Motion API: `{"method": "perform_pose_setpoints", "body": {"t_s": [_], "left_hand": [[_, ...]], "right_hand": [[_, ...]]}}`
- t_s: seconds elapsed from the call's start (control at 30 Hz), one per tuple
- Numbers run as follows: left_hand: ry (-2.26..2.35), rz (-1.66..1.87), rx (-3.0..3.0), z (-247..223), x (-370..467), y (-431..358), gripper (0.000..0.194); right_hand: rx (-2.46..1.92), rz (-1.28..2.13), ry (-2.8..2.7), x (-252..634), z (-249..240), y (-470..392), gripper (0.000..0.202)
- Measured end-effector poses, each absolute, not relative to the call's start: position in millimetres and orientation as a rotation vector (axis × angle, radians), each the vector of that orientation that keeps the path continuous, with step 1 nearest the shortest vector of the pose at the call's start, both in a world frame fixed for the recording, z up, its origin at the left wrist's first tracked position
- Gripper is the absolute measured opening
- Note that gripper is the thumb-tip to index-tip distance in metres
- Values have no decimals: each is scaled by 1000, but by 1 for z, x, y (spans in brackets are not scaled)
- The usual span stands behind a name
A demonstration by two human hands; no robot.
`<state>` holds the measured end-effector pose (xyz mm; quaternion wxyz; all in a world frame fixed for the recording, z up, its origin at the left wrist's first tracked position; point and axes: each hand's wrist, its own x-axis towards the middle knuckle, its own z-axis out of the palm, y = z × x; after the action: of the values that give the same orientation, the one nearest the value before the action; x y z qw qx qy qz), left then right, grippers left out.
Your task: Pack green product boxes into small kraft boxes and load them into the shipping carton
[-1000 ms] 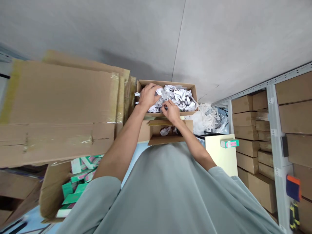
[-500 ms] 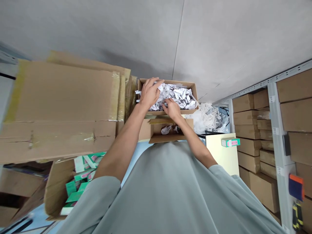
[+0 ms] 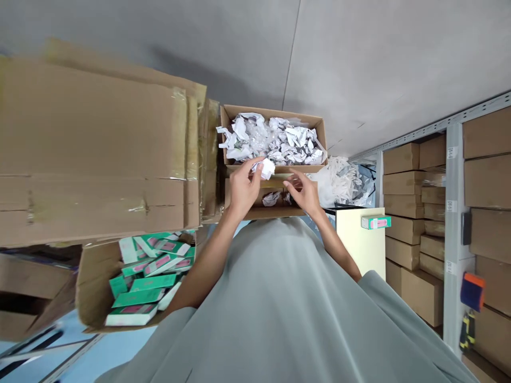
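Between its thumb and fingers my left hand (image 3: pixel 245 186) pinches a crumpled white paper (image 3: pixel 267 168), above the near edge of a long carton (image 3: pixel 275 169) full of crumpled paper (image 3: pixel 297 138) and clear bubble wrap. My right hand (image 3: pixel 304 192) is over the right part of a smaller open box (image 3: pixel 275 214), fingers apart, holding nothing. Inside this smaller box, close to my body, lie a crumpled paper (image 3: pixel 271 199) and another piece near my right fingers.
Flattened cardboard (image 3: pixel 91 122) is stacked at the left, above a carton (image 3: pixel 93 282) of green-and-white boxes (image 3: pixel 147 282). One such box (image 3: pixel 376 222) sits on a cream panel (image 3: pixel 355 239) at right. Beyond are white scraps (image 3: pixel 343 181) and shelved cartons (image 3: pixel 403 183).
My left hand has come out of the paper-filled carton toward me with a crumpled paper. My right hand has left that carton, moved right and nearer, and opened. The view has shifted slightly.
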<state>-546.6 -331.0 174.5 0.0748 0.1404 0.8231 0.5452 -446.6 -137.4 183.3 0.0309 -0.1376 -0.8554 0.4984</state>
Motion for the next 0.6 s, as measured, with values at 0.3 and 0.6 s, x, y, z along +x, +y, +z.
{"method": "perform_pose_setpoints", "body": {"t_s": [0.3,0.6], "left_hand": [[2263,1376,352,129,-493,-362,37],[2677,1195,249,138,-476,-417,54]], "right_hand": [[-411,1722,-2794,-420,137,-164,30],[-916,975,-2703,-372,140,-133,43]]}}
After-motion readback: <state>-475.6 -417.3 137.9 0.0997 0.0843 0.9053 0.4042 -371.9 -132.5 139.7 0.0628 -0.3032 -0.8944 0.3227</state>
